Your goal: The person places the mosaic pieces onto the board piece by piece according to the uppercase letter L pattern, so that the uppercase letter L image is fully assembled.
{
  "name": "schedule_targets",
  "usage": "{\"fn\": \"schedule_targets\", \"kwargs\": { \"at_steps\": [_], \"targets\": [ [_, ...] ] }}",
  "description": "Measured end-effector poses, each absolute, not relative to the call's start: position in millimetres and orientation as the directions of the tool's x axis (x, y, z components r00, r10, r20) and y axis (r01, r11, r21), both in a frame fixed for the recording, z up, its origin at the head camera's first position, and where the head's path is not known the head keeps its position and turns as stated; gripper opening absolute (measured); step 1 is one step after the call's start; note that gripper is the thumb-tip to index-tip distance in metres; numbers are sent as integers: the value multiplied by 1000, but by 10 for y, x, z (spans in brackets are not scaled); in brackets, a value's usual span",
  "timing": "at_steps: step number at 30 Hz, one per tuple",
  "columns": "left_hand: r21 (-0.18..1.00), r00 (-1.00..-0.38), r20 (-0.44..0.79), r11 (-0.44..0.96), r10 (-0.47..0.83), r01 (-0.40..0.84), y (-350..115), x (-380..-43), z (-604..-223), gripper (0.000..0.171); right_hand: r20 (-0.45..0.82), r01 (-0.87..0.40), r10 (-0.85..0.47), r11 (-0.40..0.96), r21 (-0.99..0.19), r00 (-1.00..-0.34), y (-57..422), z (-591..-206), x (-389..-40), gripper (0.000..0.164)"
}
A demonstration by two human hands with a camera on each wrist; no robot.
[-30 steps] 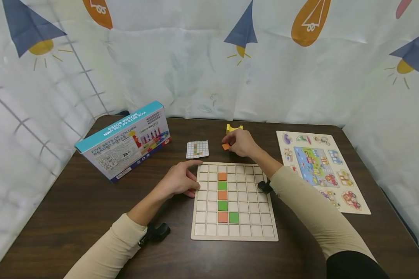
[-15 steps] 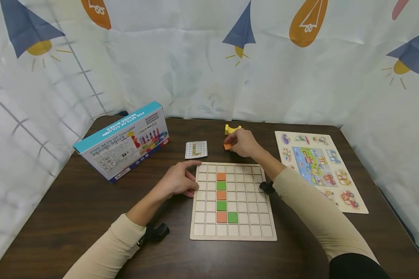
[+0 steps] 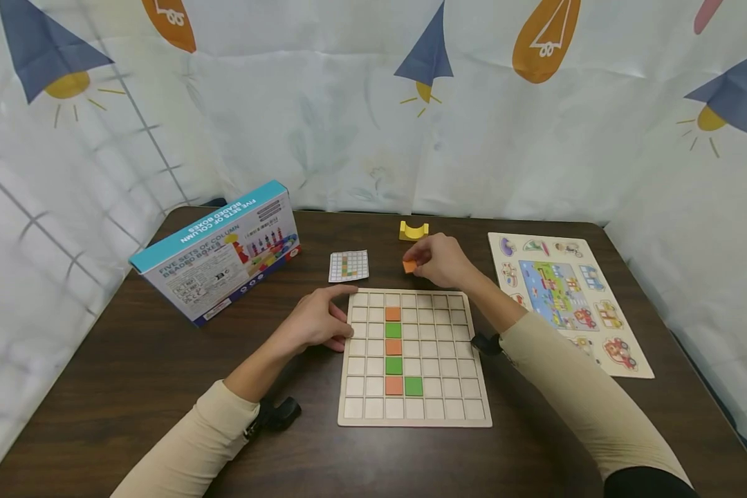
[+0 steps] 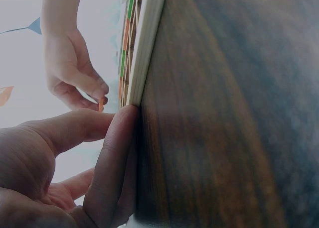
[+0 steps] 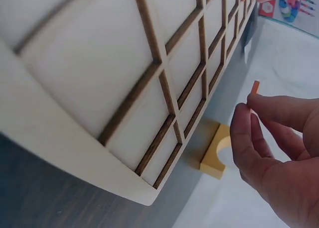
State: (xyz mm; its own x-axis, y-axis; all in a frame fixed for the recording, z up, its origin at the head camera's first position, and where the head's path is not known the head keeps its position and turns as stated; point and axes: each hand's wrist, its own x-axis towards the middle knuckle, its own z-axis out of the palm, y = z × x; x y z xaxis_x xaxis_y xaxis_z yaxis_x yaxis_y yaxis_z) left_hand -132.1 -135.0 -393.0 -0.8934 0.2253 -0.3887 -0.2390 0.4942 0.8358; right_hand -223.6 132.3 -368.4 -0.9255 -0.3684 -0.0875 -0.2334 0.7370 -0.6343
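Observation:
Above the table, my right hand (image 3: pixel 440 261) pinches a small orange square tile (image 3: pixel 409 266) beyond the board's far edge. Thumb and fingertips hold the tile (image 5: pixel 255 87) edge-on in the right wrist view. A pale wooden grid board (image 3: pixel 436 369) lies flat in front of me. Orange and green tiles (image 3: pixel 393 347) alternate down one of its columns, and a lone green tile (image 3: pixel 413 386) sits beside the lowest orange one. My left hand (image 3: pixel 314 319) rests at the board's far left side, its extended fingers touching the edge. In the left wrist view, fingertips (image 4: pixel 128 119) meet that edge.
A small printed pattern card (image 3: pixel 348 267) lies behind the board. Behind my right hand stands a yellow notched block (image 3: pixel 413 231). A blue-topped box (image 3: pixel 220 252) stands at the left, and a picture puzzle board (image 3: pixel 554 294) lies at the right under my right forearm.
My right hand shifts slightly right and toward me with the orange tile, uncovering more of the yellow block. My left hand stays at the board's edge.

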Motion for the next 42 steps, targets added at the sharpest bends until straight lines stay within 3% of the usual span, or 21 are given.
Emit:
{"fn": "schedule_targets", "kwargs": {
  "at_steps": [17,42],
  "targets": [
    [838,-890,-396,485,225,-250,-1335,-1324,-3909,81,-71,-253,-400,698,-670,-914,1503,-3581,-1811,23],
    [835,-887,-403,489,227,-254,-1346,-1323,-3910,80,-174,-183,-403,703,-687,-898,1633,-3650,-1096,21]
  ]
}}
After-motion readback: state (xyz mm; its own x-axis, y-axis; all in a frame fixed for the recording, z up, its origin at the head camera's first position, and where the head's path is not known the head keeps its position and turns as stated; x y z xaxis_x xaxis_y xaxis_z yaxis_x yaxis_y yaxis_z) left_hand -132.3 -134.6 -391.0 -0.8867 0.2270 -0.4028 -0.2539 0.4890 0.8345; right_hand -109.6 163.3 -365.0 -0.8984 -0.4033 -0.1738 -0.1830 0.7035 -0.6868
